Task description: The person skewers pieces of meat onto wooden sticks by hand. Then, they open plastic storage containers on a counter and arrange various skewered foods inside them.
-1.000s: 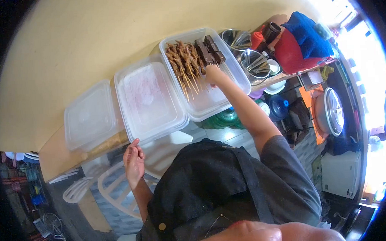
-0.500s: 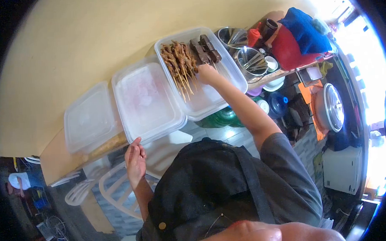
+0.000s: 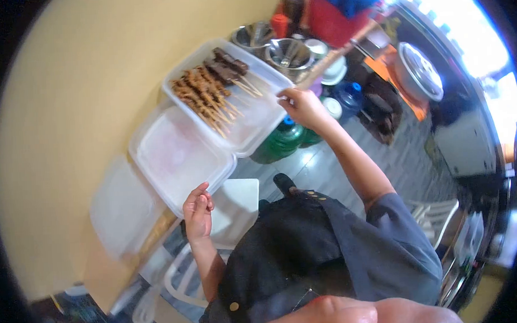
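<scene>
My right hand [image 3: 303, 107] is at the right rim of a clear plastic container [image 3: 263, 124], its fingers bent together; whether they grip the rim or something small I cannot tell. Inside the container lie several browned meat skewers [image 3: 205, 95] and, beside them, several dark brown block-shaped skewers [image 3: 227, 67], sticks pointing toward me. My left hand [image 3: 197, 214] holds nothing, its fingers loosely bent and the palm partly turned up, near the front corner of a second plastic container [image 3: 181, 150] with faint pinkish stains.
A translucent lid or tray [image 3: 123, 209] lies at the left along the wall. Metal canisters with utensils [image 3: 289, 52] and a red bottle [image 3: 279, 25] stand behind the skewers. Green bottles [image 3: 283, 140] are below the table, a white chair [image 3: 231, 205] in front. A lidded pot [image 3: 419, 70] stands right.
My right hand has moved from the skewers to the container's right rim. My left hand stays bent near the second container. The view has turned, showing more floor at right.
</scene>
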Demonstrator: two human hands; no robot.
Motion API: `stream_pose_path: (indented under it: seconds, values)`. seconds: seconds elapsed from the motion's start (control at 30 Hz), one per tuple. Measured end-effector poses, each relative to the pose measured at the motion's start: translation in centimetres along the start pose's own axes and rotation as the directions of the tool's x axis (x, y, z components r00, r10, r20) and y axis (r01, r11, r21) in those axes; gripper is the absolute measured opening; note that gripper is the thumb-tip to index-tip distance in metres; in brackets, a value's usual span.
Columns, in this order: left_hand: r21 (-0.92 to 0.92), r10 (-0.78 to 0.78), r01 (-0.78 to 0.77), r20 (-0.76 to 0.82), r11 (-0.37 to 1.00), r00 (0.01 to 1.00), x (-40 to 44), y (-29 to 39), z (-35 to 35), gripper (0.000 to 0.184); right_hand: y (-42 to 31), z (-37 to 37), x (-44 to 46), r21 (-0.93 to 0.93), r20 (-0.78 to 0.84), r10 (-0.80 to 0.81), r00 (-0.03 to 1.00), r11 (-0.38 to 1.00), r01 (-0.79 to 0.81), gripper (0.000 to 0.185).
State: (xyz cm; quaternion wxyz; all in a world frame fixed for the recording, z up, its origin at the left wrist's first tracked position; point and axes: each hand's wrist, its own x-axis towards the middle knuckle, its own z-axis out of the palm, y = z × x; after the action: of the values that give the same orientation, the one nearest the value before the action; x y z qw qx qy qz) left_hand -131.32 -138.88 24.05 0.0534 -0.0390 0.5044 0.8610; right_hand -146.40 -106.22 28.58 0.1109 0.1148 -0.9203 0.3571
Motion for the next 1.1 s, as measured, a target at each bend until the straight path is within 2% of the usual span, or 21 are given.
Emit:
stream_pose_path:
  seconds: [0.13,0.2,0.27,0.33,0.4,0.47,0.53,0.7,0.8,0.87,0.93,1.1]
  values:
    - [0.040,-0.156,0.152,0.136,0.988,0.978,1.7,-2.8,2.0,0.037,6.3,-3.8,-12.1,0.094,-0.065,0.259,0.964,0.963,-0.252,0.014]
    - [0.063,-0.162,0.151,0.240,0.986,0.957,2.0,-5.2,3.3,0.042,7.7,-6.6,-18.1,-0.006,-0.088,0.300,0.950,0.954,-0.301,0.016]
    - [0.120,-0.222,0.194,0.312,0.974,0.924,1.5,-6.9,6.6,0.045,8.2,-9.3,-23.9,0.028,-0.169,0.376,0.911,0.926,-0.377,0.017]
    - [0.157,-0.280,0.237,0.379,0.959,0.882,1.0,-8.3,9.6,0.044,8.7,-12.0,-29.4,0.068,-0.193,0.528,0.827,0.848,-0.526,0.017]
    - [0.213,-0.300,0.222,0.482,0.951,0.823,0.1,-10.4,13.3,0.043,9.7,-15.3,-35.3,0.015,-0.290,0.545,0.787,0.824,-0.566,0.019]
    - [0.239,-0.332,0.239,0.519,0.941,0.788,-1.8,-12.3,17.7,0.041,10.6,-18.5,-41.4,0.081,-0.360,0.594,0.720,0.788,-0.610,0.019]
    - [0.249,-0.388,0.300,0.517,0.921,0.763,-4.4,-14.7,21.5,0.039,11.6,-21.0,-47.9,0.114,-0.388,0.630,0.673,0.758,-0.643,0.019]
    - [0.247,-0.429,0.359,0.648,0.900,0.630,-14.1,-21.2,33.2,0.038,13.5,-28.4,-62.9,0.090,-0.388,0.726,0.568,0.643,-0.760,0.024]
    - [0.305,-0.482,0.381,0.657,0.873,0.579,-18.5,-24.5,39.4,0.037,15.0,-33.9,-68.6,0.078,-0.415,0.745,0.523,0.601,-0.795,0.022]
    - [0.348,-0.517,0.398,0.701,0.849,0.491,-20.4,-26.4,42.6,0.037,16.8,-37.8,-71.5,-0.008,-0.457,0.707,0.540,0.603,-0.798,0.020]
    - [0.384,-0.550,0.411,0.709,0.826,0.442,-21.5,-28.5,45.5,0.037,17.7,-41.8,-73.4,-0.055,-0.461,0.762,0.455,0.487,-0.872,0.021]
    - [0.402,-0.561,0.426,0.743,0.811,0.366,-23.8,-34.0,53.4,0.036,20.5,-48.4,-80.8,-0.070,-0.557,0.762,0.330,0.353,-0.933,0.021]
